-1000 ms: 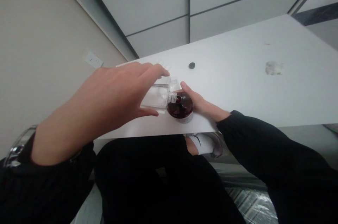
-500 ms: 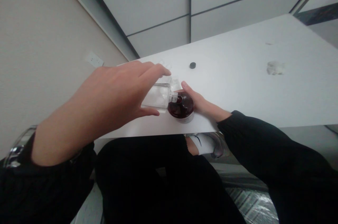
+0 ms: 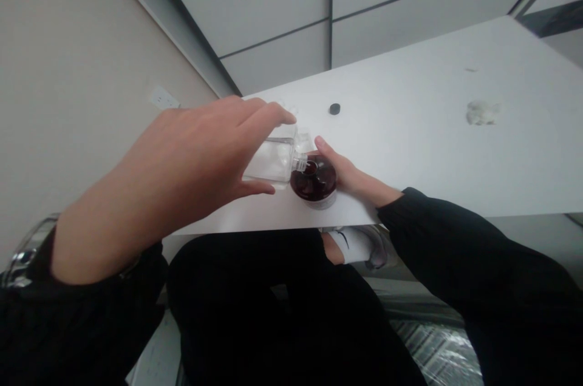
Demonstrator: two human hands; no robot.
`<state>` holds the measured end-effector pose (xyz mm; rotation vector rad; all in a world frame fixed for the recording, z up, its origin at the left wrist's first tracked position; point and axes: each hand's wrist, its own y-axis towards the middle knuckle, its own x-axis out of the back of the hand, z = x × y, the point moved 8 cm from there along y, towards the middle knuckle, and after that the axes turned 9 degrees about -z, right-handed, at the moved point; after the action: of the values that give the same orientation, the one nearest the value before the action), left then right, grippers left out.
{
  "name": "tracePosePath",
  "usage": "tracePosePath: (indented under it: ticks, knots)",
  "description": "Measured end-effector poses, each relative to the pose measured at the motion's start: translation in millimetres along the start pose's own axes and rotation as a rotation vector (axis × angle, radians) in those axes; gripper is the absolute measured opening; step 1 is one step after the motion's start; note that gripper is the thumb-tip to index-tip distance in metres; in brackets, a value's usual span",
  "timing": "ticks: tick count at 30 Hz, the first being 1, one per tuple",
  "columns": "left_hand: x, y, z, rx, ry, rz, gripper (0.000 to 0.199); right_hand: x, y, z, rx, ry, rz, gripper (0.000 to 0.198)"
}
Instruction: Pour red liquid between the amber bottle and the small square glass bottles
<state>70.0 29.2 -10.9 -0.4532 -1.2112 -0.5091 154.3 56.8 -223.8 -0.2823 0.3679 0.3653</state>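
Note:
My left hand (image 3: 200, 173) is closed around a clear square bottle (image 3: 273, 158), which it holds tipped on its side with clear liquid inside. The bottle's threaded neck points right, at the open mouth of a dark red-brown round bottle (image 3: 316, 179). That dark bottle stands on the white table near its front edge, with a pale label on its lower side. Its far right side is gripped by my right hand (image 3: 339, 167), thumb raised along it; the other fingers are mostly hidden. Whether liquid is flowing I cannot tell.
A small black cap (image 3: 334, 108) lies on the white table (image 3: 410, 149) behind the bottles. Some clear items (image 3: 304, 140) sit partly hidden behind my left hand. A crumpled whitish piece (image 3: 483, 113) lies farther right. Panelled cabinet doors (image 3: 282, 3) rise behind the table.
The view has shifted slightly. Both hands keep their hold, and the clear bottle's neck stays at the dark bottle's mouth.

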Motion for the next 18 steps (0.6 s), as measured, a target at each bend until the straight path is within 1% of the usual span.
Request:
tracePosePath:
  ticks: [3,7,12,18]
  knots:
    - [1.2,-0.8,-3.9,-0.03,0.04,-0.007,0.059,1.4,0.2,-0.7,0.003,-0.008,-0.007,0.084]
    - [2.6,-1.3,-8.2,-0.068,0.052,-0.025,0.066,3.7,0.2,-4.2,-0.017,-0.019,-0.019,0.087]
    - [1.2,-0.1,-5.7,-0.022,-0.038,0.009,0.057,2.7,-1.0,-2.8,-0.022,0.007,-0.024,0.084]
    - [3.2,-1.0,-5.5,-0.045,-0.015,-0.035,0.053,1.5,-2.4,-0.5,-0.023,0.001,-0.031,0.083]
